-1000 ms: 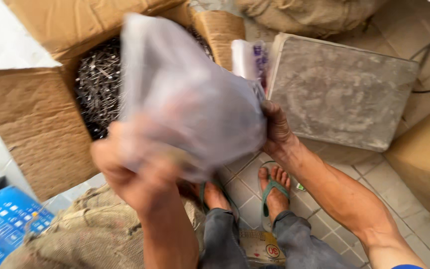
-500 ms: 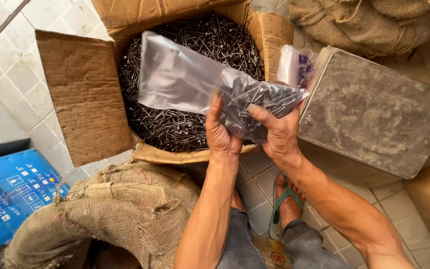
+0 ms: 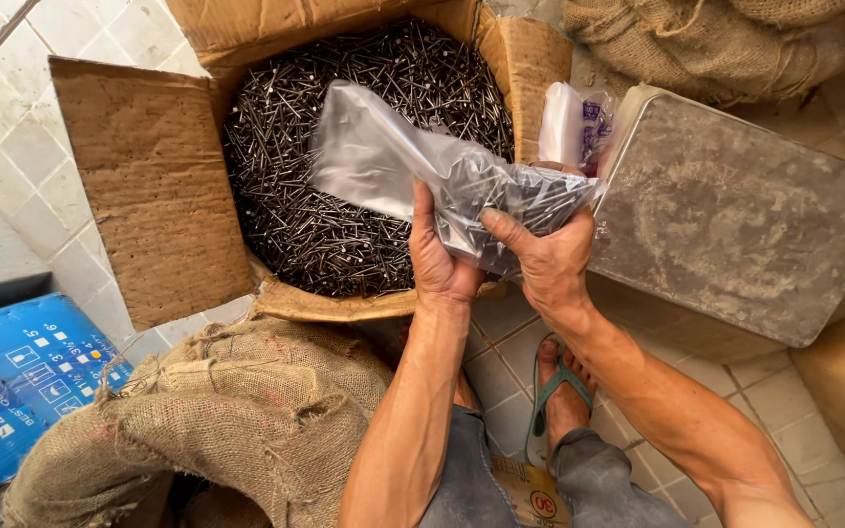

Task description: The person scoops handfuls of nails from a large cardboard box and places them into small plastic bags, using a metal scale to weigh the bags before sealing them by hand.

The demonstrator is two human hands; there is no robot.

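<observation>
Gripping the clear plastic bag (image 3: 442, 181) of nails, your left hand (image 3: 437, 259) and right hand (image 3: 545, 259) are both closing around its heavy end. You are holding it just above the open cardboard box (image 3: 149, 186) of loose nails (image 3: 286, 196), beside a grey metal tin (image 3: 745, 215) and a burlap sack (image 3: 237, 411).
</observation>
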